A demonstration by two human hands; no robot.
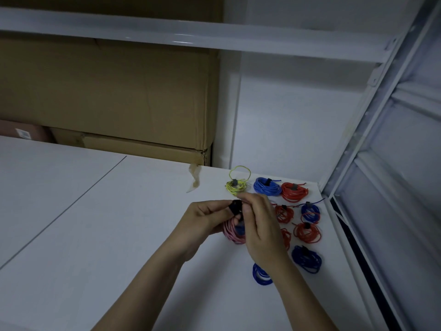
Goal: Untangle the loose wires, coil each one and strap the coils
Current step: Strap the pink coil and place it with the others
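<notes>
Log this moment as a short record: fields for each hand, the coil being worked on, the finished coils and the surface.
left hand: grips the pink coil from the left
right hand: pinches the black strap at the coil's top
coil in work: pink coil, held above the table, strap not yet seen closed
finished coils: yellow coil, plus blue and red ones, each strapped, lying to the right
surface: white table

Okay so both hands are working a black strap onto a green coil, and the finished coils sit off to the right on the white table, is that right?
Not quite: the coil in the hands is pink, not green, as the head view shows. The rest holds: the left hand and right hand work the black strap onto it, and the finished coils, such as the red one, sit off to the right on the white table.
</notes>
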